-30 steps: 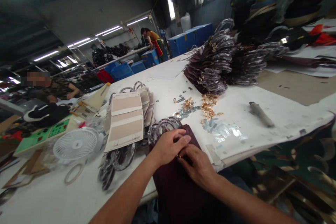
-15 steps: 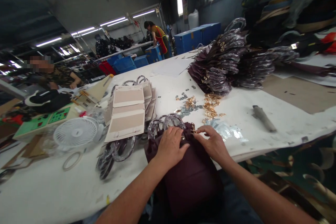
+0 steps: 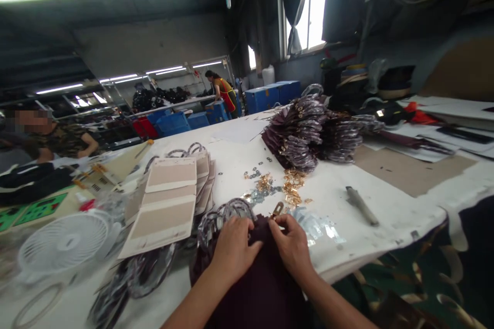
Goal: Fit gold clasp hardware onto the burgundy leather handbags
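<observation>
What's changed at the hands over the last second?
The right hand has parted from the left hand and moved to the upper edge of the dark maroon bag, its fingertips now at a gold metal loop. The left hand stays on the bag; the stacked beige rectangular panels look unchanged.

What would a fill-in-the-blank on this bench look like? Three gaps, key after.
1. The hand nearer the silver plates is the person's ____ one.
2. Between those plates and the maroon pile, the heaped fittings are ____-coloured.
3. The fan is ____.
Missing words: right; gold; white.
</observation>
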Tool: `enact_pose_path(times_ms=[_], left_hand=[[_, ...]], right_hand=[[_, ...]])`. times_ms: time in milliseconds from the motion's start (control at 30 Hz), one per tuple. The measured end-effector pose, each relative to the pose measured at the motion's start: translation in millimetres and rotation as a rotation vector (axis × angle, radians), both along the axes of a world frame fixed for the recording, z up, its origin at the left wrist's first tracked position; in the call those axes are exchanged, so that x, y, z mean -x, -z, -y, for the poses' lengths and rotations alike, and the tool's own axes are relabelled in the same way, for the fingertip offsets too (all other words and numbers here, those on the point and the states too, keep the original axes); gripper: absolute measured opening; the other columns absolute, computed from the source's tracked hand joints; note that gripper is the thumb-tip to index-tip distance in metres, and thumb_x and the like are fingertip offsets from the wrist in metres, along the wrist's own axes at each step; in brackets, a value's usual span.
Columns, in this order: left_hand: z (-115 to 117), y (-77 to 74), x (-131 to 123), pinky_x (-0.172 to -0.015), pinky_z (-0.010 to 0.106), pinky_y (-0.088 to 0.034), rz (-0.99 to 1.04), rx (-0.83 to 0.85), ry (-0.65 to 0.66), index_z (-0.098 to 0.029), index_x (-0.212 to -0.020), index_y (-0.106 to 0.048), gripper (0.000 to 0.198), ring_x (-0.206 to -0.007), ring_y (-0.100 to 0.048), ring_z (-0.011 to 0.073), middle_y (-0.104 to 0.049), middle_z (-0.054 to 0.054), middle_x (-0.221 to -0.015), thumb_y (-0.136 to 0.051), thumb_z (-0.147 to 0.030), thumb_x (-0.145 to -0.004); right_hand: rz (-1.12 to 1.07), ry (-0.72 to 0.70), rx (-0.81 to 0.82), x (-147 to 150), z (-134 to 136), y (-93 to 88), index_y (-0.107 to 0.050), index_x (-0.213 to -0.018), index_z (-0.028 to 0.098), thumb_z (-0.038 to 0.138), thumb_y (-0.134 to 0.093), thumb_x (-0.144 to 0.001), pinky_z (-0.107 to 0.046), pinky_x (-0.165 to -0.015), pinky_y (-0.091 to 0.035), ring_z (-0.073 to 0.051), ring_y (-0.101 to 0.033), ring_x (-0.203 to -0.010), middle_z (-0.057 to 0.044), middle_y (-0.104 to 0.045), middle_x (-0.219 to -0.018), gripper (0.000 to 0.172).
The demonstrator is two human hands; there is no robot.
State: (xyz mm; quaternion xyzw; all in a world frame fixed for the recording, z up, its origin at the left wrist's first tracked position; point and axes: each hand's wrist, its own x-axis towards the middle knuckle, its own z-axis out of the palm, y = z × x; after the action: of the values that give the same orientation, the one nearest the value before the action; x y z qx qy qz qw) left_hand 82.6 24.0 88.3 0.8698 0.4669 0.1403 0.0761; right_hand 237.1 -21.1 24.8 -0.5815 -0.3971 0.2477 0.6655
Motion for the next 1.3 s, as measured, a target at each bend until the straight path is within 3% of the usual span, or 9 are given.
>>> enact_pose_path(times_ms=[167,333,500,600,667,800,900,1033,1300], left_hand=[[-3.2,-17.4,4.8,-0.095,0.039,-0.047,0.127,0.118,-0.128,-0.020,-0.118,-0.058,0.043,-0.109,-0.066,0.0287,-0.070,0.011,-0.117,-0.074,-0.036,-0.082],[8.2,-35.7,7.1,-0.075,0.036,-0.047,-0.045,0.219,-0.148,-0.021,-0.093,-0.065,0.045,-0.095,-0.071,0.0338,-0.076,0.012,-0.100,-0.064,-0.065,-0.084],[14.6,-32.6,8.7,-0.073,0.035,-0.046,-0.080,0.127,-0.229,-0.021,-0.098,-0.067,0.051,-0.095,-0.072,0.0350,-0.076,0.013,-0.100,-0.062,-0.069,-0.082],[17.7,-28.4,8.9,-0.075,0.038,-0.049,-0.110,0.112,-0.262,-0.021,-0.099,-0.068,0.053,-0.094,-0.072,0.0366,-0.076,0.013,-0.099,-0.064,-0.071,-0.080],[21.3,-25.9,8.7,-0.075,0.039,-0.049,-0.125,0.108,-0.237,-0.022,-0.096,-0.068,0.052,-0.092,-0.072,0.0373,-0.076,0.013,-0.096,-0.064,-0.071,-0.080],[30.7,-23.1,12.1,-0.073,0.037,-0.049,-0.084,0.062,-0.198,-0.021,-0.094,-0.068,0.043,-0.086,-0.072,0.0340,-0.075,0.012,-0.089,-0.062,-0.062,-0.085],[33.3,-24.2,20.3,-0.072,0.035,-0.048,0.012,0.110,-0.172,-0.020,-0.094,-0.069,0.046,-0.085,-0.071,0.0311,-0.075,0.011,-0.091,-0.066,-0.065,-0.081],[25.3,-22.5,33.4,-0.070,0.031,-0.049,0.189,0.343,-0.063,-0.020,-0.089,-0.072,0.032,-0.080,-0.067,0.0249,-0.074,0.005,-0.085,-0.072,-0.050,-0.078],[15.1,-15.8,42.3,-0.074,0.029,-0.051,0.380,0.550,0.042,-0.019,-0.081,-0.074,0.019,-0.079,-0.067,0.0222,-0.074,0.003,-0.077,-0.068,-0.037,-0.080]], right_hand=[[-0.042,-0.030,-0.096,6.6,22.3,-23.2,-0.068,-0.082,0.023,0.046,-0.067,-0.092,-0.032,-0.075,-0.055,-0.022,-0.068,-0.080,-0.003,-0.073,-0.084,0.025],[-0.003,-0.105,-0.117,13.1,40.4,-33.1,-0.068,-0.085,0.024,0.036,-0.067,-0.093,-0.032,-0.080,-0.053,-0.022,-0.068,-0.084,-0.002,-0.072,-0.087,0.014],[0.131,-0.025,-0.291,21.4,69.2,-49.5,-0.067,-0.083,0.025,0.028,-0.070,-0.091,-0.033,-0.089,-0.051,-0.023,-0.065,-0.099,-0.004,-0.068,-0.102,0.009],[0.114,-0.268,-0.284,38.7,87.3,-56.0,-0.067,-0.086,0.025,0.027,-0.068,-0.093,-0.028,-0.077,-0.053,-0.019,-0.065,-0.081,-0.001,-0.067,-0.086,0.008],[0.034,-0.447,-0.261,48.1,90.4,-58.5,-0.067,-0.088,0.025,0.030,-0.066,-0.095,-0.029,-0.080,-0.054,-0.019,-0.067,-0.085,-0.002,-0.071,-0.091,0.009],[-0.131,-0.383,-0.151,39.8,72.2,-55.9,-0.066,-0.090,0.023,0.042,-0.068,-0.094,-0.035,-0.093,-0.053,-0.025,-0.067,-0.105,-0.006,-0.073,-0.109,0.019],[-0.084,-0.274,-0.023,15.6,56.4,-44.3,-0.067,-0.092,0.022,0.048,-0.073,-0.089,-0.035,-0.082,-0.054,-0.025,-0.069,-0.091,-0.006,-0.074,-0.094,0.027],[0.001,-0.313,0.055,-8.3,52.2,-28.7,-0.067,-0.095,0.021,0.051,-0.074,-0.087,-0.034,-0.070,-0.054,-0.022,-0.068,-0.072,-0.003,-0.071,-0.077,0.032],[0.468,-0.326,-0.056,-5.9,57.4,-24.7,-0.077,-0.105,0.027,0.037,-0.068,-0.091,-0.039,-0.083,-0.058,-0.025,-0.073,-0.089,-0.005,-0.078,-0.100,0.019]])
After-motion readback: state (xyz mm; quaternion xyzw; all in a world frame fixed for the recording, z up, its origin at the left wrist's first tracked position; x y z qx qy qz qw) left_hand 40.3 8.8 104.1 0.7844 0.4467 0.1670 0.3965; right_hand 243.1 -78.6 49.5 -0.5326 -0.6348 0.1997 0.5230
